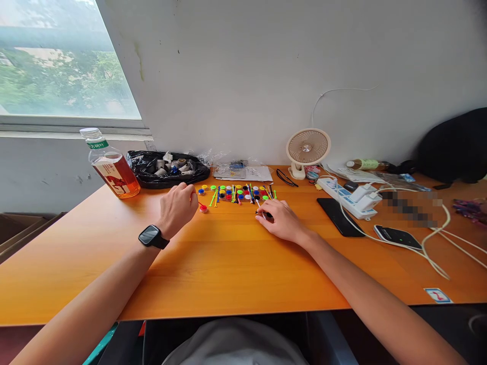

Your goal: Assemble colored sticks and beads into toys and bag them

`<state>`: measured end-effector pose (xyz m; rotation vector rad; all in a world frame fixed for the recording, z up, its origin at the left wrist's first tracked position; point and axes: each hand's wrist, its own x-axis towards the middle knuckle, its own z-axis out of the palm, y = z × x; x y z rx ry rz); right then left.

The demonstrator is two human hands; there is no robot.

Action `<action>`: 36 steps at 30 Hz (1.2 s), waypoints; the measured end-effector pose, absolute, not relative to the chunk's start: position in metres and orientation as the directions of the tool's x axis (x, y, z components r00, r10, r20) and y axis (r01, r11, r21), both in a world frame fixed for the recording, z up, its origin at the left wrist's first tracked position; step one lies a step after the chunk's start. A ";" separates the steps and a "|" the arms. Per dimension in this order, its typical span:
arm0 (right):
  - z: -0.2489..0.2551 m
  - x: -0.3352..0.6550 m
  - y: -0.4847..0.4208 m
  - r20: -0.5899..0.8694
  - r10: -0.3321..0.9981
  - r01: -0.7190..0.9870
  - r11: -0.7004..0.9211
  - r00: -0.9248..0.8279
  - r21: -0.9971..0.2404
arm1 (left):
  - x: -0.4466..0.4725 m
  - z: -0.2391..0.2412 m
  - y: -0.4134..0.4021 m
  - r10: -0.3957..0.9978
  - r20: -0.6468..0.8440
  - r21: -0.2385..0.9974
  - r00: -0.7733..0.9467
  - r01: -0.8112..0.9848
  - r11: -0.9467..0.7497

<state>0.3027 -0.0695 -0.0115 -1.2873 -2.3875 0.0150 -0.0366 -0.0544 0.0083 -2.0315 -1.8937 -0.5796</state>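
Note:
My left hand (178, 208), with a black watch on the wrist, is closed at the left end of a group of small coloured plastic pieces. A thin red stick (200, 204) sticks out from its fingers towards a red round piece (203, 209) on the table. My right hand (281, 218) rests low on the table at the right, its bent fingers around a black round piece (268, 216), partly hidden. Between the hands and beyond them lie several coloured discs (229, 197) and thin sticks, among them a yellow-green stick (212, 198) and a white stick (257, 203).
On the wooden table (228, 274), a tea bottle (116, 170) and a black plastic bag (171, 177) stand back left. A small fan (308, 147) stands by the wall. At the right are a black phone (340, 217), a power strip (348, 197), a black device (397, 236) and loose white cables.

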 end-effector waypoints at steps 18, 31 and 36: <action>-0.010 0.302 -0.072 0.349 0.803 0.787 0.573 -0.483 -0.227 | -0.056 0.014 -0.042 0.840 0.498 0.443 -0.216 0.896 -0.032; -0.011 0.302 -0.072 0.352 0.797 0.784 0.580 -0.490 -0.221 | -0.060 0.002 -0.031 0.929 0.315 0.541 -0.195 0.841 -0.007; -0.011 0.302 -0.072 0.352 0.797 0.785 0.580 -0.491 -0.217 | -0.055 -0.010 -0.029 0.949 0.313 0.546 0.040 0.810 -0.214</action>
